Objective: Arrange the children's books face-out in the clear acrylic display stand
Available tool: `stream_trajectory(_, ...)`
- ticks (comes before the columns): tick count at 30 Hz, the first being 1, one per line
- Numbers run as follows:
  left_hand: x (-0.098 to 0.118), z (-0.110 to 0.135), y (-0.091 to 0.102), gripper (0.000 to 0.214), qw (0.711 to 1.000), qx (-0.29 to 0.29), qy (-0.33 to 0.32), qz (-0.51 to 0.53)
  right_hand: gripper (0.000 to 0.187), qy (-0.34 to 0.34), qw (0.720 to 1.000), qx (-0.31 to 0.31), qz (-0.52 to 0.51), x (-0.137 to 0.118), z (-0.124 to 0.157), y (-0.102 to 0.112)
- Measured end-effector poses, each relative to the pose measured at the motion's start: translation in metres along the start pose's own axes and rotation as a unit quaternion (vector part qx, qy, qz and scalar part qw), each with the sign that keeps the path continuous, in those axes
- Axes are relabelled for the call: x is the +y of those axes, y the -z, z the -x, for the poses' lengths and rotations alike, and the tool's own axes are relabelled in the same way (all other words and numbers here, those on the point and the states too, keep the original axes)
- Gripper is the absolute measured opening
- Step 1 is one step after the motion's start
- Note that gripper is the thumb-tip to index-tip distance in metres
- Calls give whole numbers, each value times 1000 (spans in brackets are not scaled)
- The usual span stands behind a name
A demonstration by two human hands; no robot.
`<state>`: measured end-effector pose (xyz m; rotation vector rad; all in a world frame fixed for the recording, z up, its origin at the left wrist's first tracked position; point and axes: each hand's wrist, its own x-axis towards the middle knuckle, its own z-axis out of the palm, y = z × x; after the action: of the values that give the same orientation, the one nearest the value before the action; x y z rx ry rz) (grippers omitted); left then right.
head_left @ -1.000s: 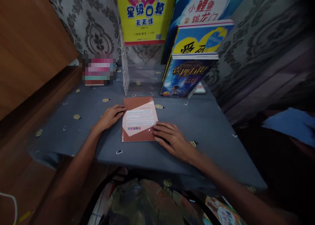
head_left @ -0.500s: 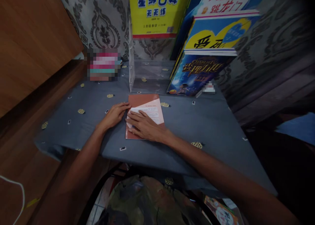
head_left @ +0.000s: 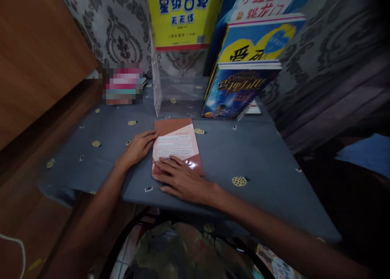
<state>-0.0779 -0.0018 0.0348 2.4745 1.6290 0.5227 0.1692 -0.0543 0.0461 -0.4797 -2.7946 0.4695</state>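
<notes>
A thin closed book (head_left: 175, 142) with a reddish-brown and pale pink cover lies flat on the table; its printed text block shows, and the lower part shines. My left hand (head_left: 139, 145) rests at the book's left edge, fingers stretched out with the tips touching the upper left side. Across the bottom edge of the cover lies my right hand (head_left: 185, 181), palm down and fingers spread, hiding part of the lower edge. Neither hand grips anything.
A clear acrylic stand (head_left: 157, 88) holds a yellow workbook (head_left: 183, 22) at the back. Beside it lean several books, a dark blue one (head_left: 237, 92) in front. A pixelated stack (head_left: 123, 86) sits back left. The table has a grey-blue cloth (head_left: 258, 157).
My right hand has slid down the cover towards me, from the middle of the text to the bottom edge. My left hand stays by the left edge. The view has shifted slightly.
</notes>
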Motion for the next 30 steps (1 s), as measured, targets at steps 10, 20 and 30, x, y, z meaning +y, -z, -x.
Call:
stream_trajectory(10, 6, 7, 37, 42, 956, -120, -160, -214, 39, -160, 981, 109, -13, 73, 26, 16)
stream_trajectory(20, 18, -14, 60, 49, 886, -142, -355, -263, 41, -176, 970, 168, -18, 97, 32, 16)
stream_trajectory(30, 22, -1, 12, 46, 863, -47, -426, -266, 40, -176, 963, 192, -72, 104, 37, 19)
